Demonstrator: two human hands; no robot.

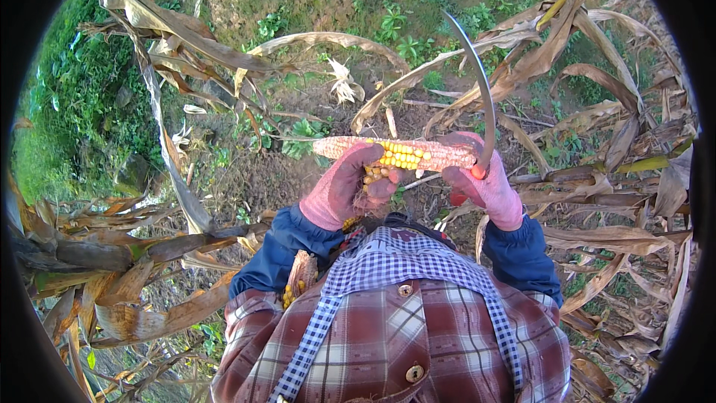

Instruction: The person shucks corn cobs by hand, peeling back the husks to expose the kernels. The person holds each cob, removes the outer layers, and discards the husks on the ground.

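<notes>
A partly shelled corn cob [400,154] lies crosswise before my chest. Yellow kernels remain around its middle, and both ends are mostly bare and pinkish. My left hand [344,184], in a pink glove with a darker palm, grips it left of centre. Yellow-brown kernels [376,174] sit in that hand's curled fingers. My right hand [495,184], gloved alike, holds the cob's right end together with a sickle. The sickle's curved blade [485,87] rises away from me; part of its red handle [479,172] shows, the rest hidden by the glove.
Another cob with some kernels [300,277] is tucked beside my left sleeve. Dry corn stalks [95,254] and leaves crowd both sides. An arched dry leaf [330,39] crosses ahead. A pale open husk [344,83] and a small bare cob piece [390,122] lie ahead on weedy soil.
</notes>
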